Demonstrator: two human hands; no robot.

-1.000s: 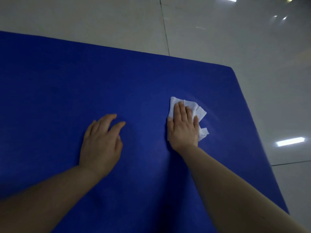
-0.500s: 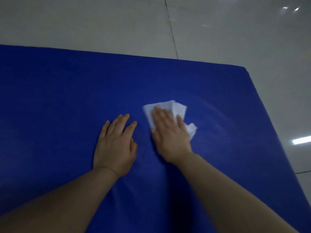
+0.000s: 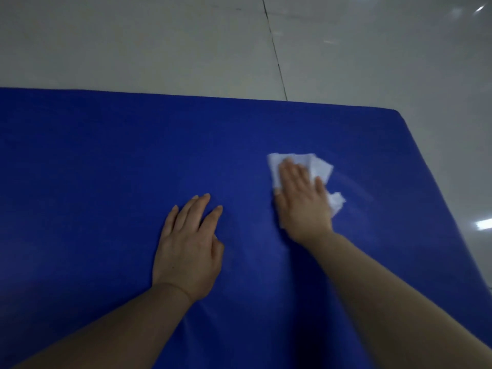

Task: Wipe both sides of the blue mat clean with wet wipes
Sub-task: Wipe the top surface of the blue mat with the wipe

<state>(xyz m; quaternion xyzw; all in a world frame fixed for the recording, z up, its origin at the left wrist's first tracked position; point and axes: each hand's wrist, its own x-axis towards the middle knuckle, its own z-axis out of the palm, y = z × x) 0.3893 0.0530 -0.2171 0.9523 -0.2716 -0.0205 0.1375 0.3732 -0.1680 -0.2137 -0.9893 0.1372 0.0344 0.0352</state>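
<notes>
The blue mat (image 3: 106, 182) lies flat on the pale tiled floor (image 3: 159, 43), its far right corner in view. The right hand (image 3: 302, 201) presses a crumpled white wet wipe (image 3: 319, 167) onto the mat's right part with fingers flat and together, probably to spread pressure over the wipe. The left hand (image 3: 190, 249) rests palm-down, fingers straight, just left of it, likely bracing the mat against sliding.

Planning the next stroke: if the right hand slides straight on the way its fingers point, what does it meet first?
Only more blue mat. The right hand, flat on the wet wipe, points toward the mat's far edge; beyond lies tiled floor. Nothing else shows there.
</notes>
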